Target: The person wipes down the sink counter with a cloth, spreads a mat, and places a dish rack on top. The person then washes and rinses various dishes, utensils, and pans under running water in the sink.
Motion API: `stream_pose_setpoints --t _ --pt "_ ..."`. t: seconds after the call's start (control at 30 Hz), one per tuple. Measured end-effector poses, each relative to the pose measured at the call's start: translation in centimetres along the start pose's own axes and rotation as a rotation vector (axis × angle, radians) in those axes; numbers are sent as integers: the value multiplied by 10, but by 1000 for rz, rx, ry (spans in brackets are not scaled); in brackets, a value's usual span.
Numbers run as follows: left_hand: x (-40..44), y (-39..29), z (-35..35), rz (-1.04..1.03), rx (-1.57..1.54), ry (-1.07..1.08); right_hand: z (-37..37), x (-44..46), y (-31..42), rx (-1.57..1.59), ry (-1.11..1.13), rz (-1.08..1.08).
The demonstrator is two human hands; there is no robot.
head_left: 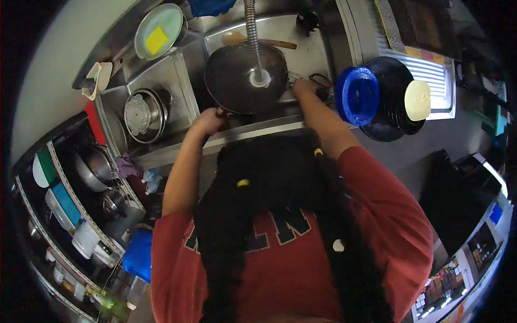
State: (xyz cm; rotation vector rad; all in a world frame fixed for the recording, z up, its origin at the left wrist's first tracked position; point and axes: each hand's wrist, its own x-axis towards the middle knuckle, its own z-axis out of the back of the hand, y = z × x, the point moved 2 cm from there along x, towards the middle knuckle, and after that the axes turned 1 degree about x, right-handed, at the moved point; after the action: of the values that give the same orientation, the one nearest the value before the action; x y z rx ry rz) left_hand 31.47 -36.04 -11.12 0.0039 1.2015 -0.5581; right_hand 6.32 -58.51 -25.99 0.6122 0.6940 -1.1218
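A large dark wok (229,81) sits in the right-hand basin of the steel sink. A spring-coil faucet hose (251,27) hangs over it, its spray head (259,78) above the wok's middle. My left hand (211,121) is closed on the wok's near left rim, with the thumb tip showing on the edge. On the opposite side, my right hand (303,88) is beside a metal piece (293,78) at the wok's right edge. Its fingers look curled, but what they hold is hidden. Behind the wok lies a wooden spatula (277,43).
Stacked metal pots (145,116) stand in the left basin. A pale bowl with a yellow sponge (156,40) is at the back left. Right of the sink are a blue basin (357,97), black pans (386,121) and a cream dish (417,100). A shelf rack is at left.
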Motion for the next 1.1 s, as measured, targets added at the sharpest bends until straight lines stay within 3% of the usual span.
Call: stream_pose_setpoints --t 0.03,0.1,0.2,0.5,0.63,0.8,1.1 --pt "0 1 0 5 8 4 0 -2 -2 -1 12 5" --pt "0 2 4 -34 248 -230 -13 11 -5 -26 -1 10" --pt "-40 -35 16 30 351 -404 -17 20 -10 -55 15 36" --pt "-84 -37 26 -144 335 -615 -4 11 -13 -39 -3 85" --pt "-90 -16 40 -186 160 -511 0 16 -9 -88 -118 128" --pt "-118 6 49 -262 -357 -240 11 6 -1 -110 -172 69" --pt "-200 58 62 -253 -355 -155 30 -25 9 -113 -170 6"
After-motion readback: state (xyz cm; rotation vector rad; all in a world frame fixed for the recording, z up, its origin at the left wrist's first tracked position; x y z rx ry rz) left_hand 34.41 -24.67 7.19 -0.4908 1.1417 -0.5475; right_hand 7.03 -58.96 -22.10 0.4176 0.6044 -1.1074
